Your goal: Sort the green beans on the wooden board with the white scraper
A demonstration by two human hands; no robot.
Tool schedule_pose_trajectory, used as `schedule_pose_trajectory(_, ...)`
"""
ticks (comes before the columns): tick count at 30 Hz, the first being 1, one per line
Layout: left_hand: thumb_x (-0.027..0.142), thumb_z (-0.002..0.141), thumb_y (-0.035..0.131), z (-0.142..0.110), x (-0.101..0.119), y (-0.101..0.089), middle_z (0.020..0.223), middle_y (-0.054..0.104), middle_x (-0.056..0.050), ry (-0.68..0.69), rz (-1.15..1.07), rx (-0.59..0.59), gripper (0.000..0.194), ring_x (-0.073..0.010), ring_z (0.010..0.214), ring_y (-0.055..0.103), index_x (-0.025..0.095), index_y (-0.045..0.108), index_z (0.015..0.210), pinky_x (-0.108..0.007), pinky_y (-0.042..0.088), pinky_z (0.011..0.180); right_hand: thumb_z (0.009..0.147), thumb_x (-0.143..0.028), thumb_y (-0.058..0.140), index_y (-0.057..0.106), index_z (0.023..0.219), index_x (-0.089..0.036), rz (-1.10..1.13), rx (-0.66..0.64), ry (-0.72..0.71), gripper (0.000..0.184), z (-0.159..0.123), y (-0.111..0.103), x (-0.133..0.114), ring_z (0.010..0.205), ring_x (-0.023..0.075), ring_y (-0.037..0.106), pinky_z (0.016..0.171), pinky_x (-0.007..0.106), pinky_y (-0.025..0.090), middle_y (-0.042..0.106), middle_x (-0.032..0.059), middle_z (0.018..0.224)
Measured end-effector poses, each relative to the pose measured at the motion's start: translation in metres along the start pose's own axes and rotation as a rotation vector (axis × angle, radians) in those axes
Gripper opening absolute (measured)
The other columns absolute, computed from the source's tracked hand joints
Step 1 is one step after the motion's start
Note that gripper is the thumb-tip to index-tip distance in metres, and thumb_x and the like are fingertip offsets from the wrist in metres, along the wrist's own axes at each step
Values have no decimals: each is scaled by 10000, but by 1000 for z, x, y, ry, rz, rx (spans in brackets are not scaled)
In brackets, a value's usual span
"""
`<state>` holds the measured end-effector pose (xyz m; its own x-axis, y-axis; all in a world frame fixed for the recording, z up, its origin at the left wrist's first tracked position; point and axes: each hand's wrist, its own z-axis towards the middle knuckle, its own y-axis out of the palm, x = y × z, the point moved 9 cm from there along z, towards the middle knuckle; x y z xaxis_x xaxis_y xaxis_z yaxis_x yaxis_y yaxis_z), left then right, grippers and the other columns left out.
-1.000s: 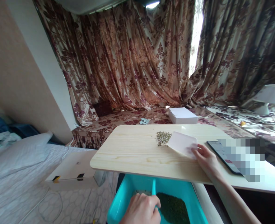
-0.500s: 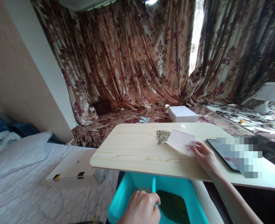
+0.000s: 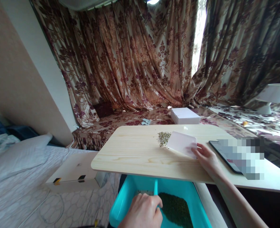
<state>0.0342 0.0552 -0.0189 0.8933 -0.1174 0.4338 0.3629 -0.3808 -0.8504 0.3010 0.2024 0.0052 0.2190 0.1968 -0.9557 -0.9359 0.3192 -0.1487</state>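
My right hand [image 3: 205, 157] pinches the near right corner of a thin white plastic sheet [image 3: 182, 143], which leans low over the wooden tabletop. The sheet's left edge is beside a loose pile of dry greenish plant bits [image 3: 163, 139]; I cannot tell whether it touches them. Below the table's front edge, my left hand [image 3: 143, 210] is closed on the divider [image 3: 155, 186] of a turquoise two-part tub [image 3: 119, 202]. The right compartment holds a mass of dark green plant bits [image 3: 175, 209]. My left hand covers most of the left compartment, where some pale bits show.
On the pale wooden table [image 3: 123, 148], a tablet [image 3: 225, 156], partly blurred out, lies right of my right hand. A white box [image 3: 185, 116] stands behind the table. To the left, a flat carton [image 3: 75, 169] rests on the bed [image 3: 21, 177]. A lamp [image 3: 273, 95] is far right.
My right hand and the white sheet have shifted slightly left, nearer the pile of plant bits. The left hand keeps its hold on the divider. The whole view has drifted a little.
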Motion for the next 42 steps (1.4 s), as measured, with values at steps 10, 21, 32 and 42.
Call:
schedule_pose_trajectory(10,231,854,361,0,-1,0,1088,651,-53,-13,2,-13,399,-240,1071,539,263,646,1131,-346,376,959,619,-392,665,648,872,-209,-17,44,28,313,-4,-4,-6,811,284,727,731,370,556,779,66,788)
schedule_pose_trajectory(21,205,824,378,3,0,0,1092,661,-54,-16,14,-23,412,-248,1069,551,271,660,1117,-350,381,959,639,-442,681,646,882,-220,-6,19,4,332,0,-1,-3,813,296,731,721,380,563,779,69,774)
schedule_pose_trajectory(32,201,810,399,6,-1,0,1084,673,-56,-12,26,-20,408,-249,1062,568,270,671,1106,-347,393,954,602,-407,701,665,832,-223,69,45,36,297,-6,-4,-9,798,286,729,718,364,573,771,54,738)
schedule_pose_trajectory(42,190,815,387,5,-1,-1,1082,674,-62,-2,12,-6,417,-251,1061,571,263,672,1111,-358,397,953,588,-371,664,656,812,-213,29,84,74,274,-9,-7,-13,812,287,722,726,355,564,766,65,760)
